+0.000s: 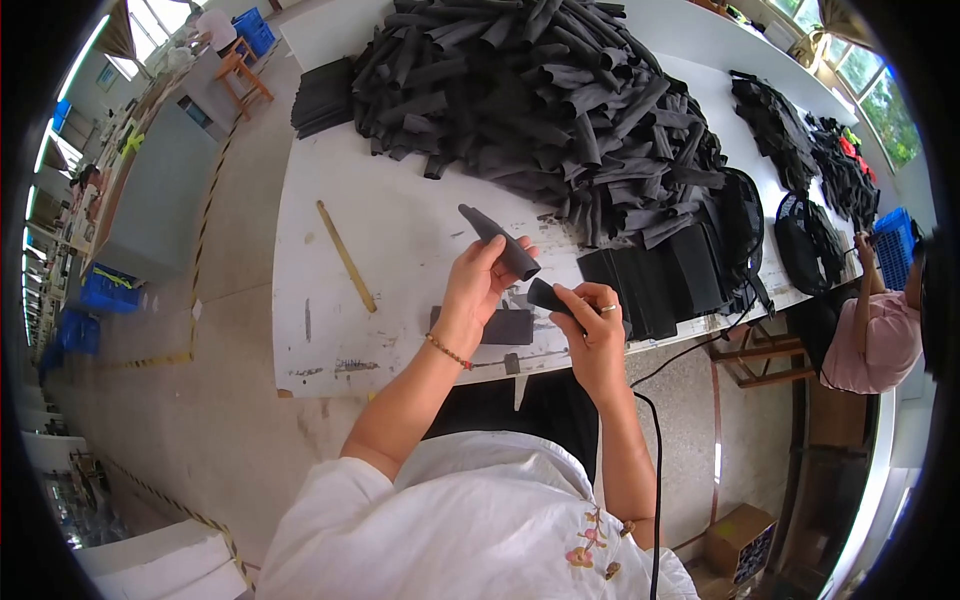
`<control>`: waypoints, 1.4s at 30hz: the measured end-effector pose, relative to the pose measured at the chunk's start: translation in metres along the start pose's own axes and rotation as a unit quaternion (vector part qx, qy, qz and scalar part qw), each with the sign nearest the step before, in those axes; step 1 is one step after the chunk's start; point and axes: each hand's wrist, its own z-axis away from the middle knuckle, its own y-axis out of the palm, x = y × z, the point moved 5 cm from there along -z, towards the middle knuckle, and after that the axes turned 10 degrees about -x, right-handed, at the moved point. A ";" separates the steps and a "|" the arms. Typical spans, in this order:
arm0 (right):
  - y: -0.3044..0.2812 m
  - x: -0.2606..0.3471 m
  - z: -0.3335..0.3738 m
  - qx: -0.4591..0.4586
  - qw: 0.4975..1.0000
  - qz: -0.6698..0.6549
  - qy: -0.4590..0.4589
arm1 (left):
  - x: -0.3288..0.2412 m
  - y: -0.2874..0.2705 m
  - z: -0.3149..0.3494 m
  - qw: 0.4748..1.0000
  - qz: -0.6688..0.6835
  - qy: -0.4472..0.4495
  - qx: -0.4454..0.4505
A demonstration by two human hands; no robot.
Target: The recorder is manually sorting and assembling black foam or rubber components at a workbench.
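My left hand (476, 282) is closed around a dark grey rolled fabric piece (507, 250), tube-like, tilted above the white table (345, 190). Close by, my right hand (596, 325) pinches a small flat black piece (544, 295) between thumb and fingers. Its exact kind I cannot make out, since the fingers cover part of it. Below the hands, a flat dark piece (508, 328) lies near the table's front edge. A large heap of similar rolled dark fabric pieces (530, 120) fills the far part of the table.
Flat black stacks (680, 275) and a black mesh bag (742, 225) lie right of my hands. A yellow ruler-like strip (346, 256) rests at left. A black cable (655, 440) hangs beside my right arm. Another person (875, 335) sits at far right.
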 end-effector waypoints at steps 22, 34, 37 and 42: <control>-0.005 0.017 -0.012 -0.054 0.981 0.148 -0.115 | 0.012 0.026 0.046 0.997 -0.015 0.051 0.049; 0.007 0.012 0.014 -0.069 0.996 0.054 -0.032 | 0.008 0.033 0.050 0.984 -0.016 0.106 0.141; 0.009 0.011 0.014 -0.063 0.997 0.015 -0.046 | 0.024 0.033 0.051 0.989 0.037 0.074 0.123; 0.011 0.032 -0.002 -0.044 0.995 -0.002 -0.092 | 0.047 0.005 0.042 0.999 0.048 -0.010 0.023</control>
